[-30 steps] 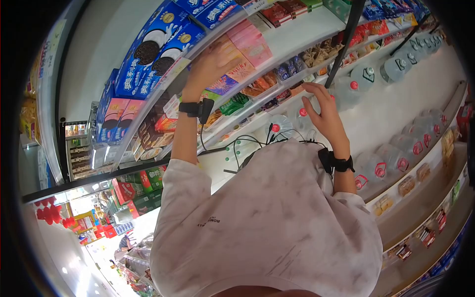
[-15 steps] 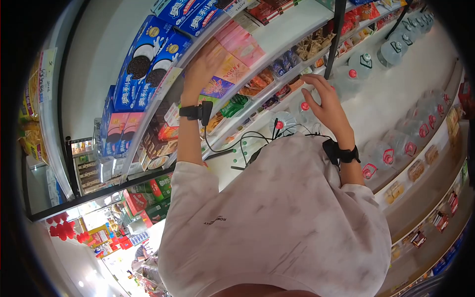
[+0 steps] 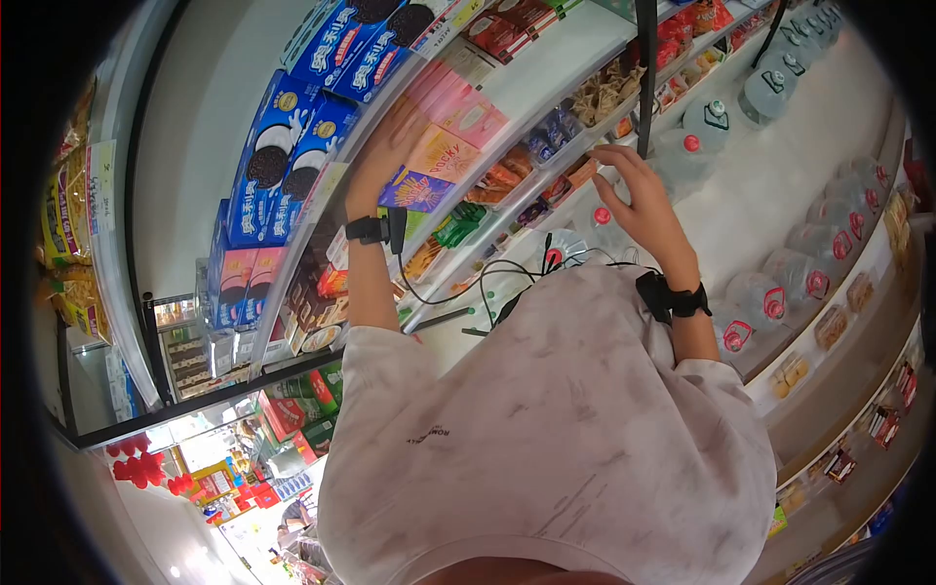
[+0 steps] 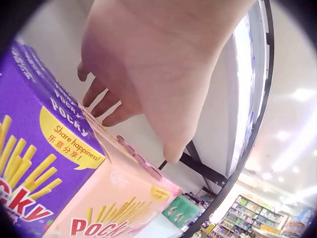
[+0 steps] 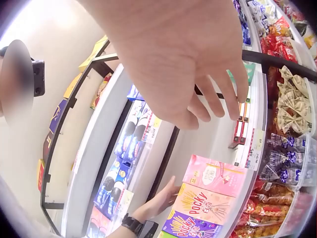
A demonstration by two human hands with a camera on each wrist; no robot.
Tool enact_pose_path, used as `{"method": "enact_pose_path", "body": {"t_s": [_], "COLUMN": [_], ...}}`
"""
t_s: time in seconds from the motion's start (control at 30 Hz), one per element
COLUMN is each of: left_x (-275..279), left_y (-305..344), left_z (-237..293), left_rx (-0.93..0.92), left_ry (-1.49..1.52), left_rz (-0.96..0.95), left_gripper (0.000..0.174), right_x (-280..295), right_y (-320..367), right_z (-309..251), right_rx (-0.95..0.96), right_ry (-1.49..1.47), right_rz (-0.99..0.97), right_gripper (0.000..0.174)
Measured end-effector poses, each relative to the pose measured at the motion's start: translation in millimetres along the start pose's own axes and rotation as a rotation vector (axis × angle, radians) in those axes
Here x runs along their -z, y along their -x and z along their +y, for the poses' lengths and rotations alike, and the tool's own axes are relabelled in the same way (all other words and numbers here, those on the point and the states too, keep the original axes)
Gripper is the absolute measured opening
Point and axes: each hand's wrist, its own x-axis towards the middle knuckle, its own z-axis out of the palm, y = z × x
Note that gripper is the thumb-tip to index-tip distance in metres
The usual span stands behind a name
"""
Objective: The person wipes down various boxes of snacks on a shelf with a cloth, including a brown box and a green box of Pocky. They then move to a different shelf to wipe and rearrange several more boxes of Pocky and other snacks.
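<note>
My left hand reaches in at the row of Pocky boxes, its fingers extended along their back edge. In the left wrist view, the hand is above a purple box and a peach box, fingertips close to the tops; contact is unclear. The right wrist view shows pink, peach and purple boxes side by side, with the left hand beside them. My right hand hovers near the shelf edge, fingers loosely bent and holding nothing.
Blue Oreo boxes stand on the shelf to the left. Bagged snacks fill bins beside the Pocky row. Large water bottles stand at the right. A black shelf post and loose cables are near the hands.
My left hand's fingers have drawn back from over the box fronts, leaving more of the peach and purple boxes showing. The head view has shifted slightly; the right hand keeps about the same pose.
</note>
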Motion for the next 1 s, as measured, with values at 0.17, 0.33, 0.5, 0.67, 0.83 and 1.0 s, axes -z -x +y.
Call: {"method": "enact_pose_path", "body": {"t_s": [0.17,0.33,0.5,0.67,0.83,1.0], "left_x": [-4,-10,-17,-33,-35,-37], "left_y": [3,0,-34,-65,-77,-83], "left_z": [2,6,-9,14,26,20], "left_rx": [0.062,0.089,0.186,0.109,-0.008,0.04], "left_ry": [-0.089,0.002,0.039,0.087,0.02,-0.087], "left_rz": [0.008,0.058,-0.208,-0.194,-0.153,-0.213], "left_gripper": [0.061,0.063,0.084,0.11,0.118,0.116], "right_x": [6,20,34,47,59,68], "right_y": [-4,-15,-22,-29,-33,-35], "right_z": [8,17,29,41,54,66], "right_rx": [0.028,0.04,0.033,0.015,0.016,-0.009], "right_ry": [-0.002,-0.004,0.003,-0.003,-0.031,-0.052], "right_rz": [-0.016,-0.047,-0.069,-0.107,-0.125,-0.131], "right_gripper": [0.03,0.03,0.03,0.03,0.031,0.031]}}
